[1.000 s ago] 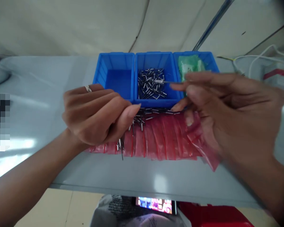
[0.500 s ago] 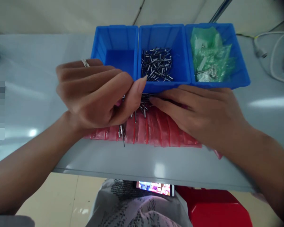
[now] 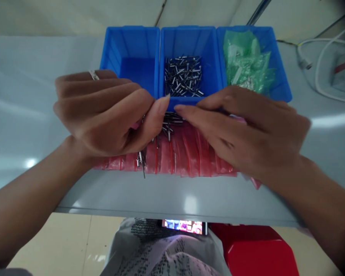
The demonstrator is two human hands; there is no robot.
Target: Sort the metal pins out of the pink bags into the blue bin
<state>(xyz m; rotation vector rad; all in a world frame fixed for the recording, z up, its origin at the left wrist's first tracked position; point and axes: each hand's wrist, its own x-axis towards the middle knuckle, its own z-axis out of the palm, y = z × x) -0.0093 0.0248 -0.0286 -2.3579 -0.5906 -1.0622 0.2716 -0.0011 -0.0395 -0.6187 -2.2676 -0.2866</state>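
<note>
My left hand (image 3: pixel 103 115) is curled closed, with a ring on one finger. Bits of metal show inside its grip beside the thumb, looking like blind rivets, with a little pink behind them. More blind rivets (image 3: pixel 141 163) stick out below the hand over a row of pink plastic bags (image 3: pixel 166 157). My right hand (image 3: pixel 247 130) hovers over the bags, thumb and fingers drawn together. Anything between those fingers is hidden. A small heap of rivets (image 3: pixel 172 120) lies between the hands, against the middle blue bin (image 3: pixel 189 38).
The middle bin contains many rivets. To its right a blue bin (image 3: pixel 281 84) holds green plastic bags (image 3: pixel 247 57); another blue bin (image 3: pixel 132 42) stands left. White cables (image 3: pixel 317 73) lie at the far right. A lit phone (image 3: pixel 184 226) and red stool (image 3: pixel 255 249) are below the table edge.
My right hand has lifted and arched up from the rivet heap. My left hand keeps its closed shape. The whole view has shifted slightly, moving the bins left in the picture.
</note>
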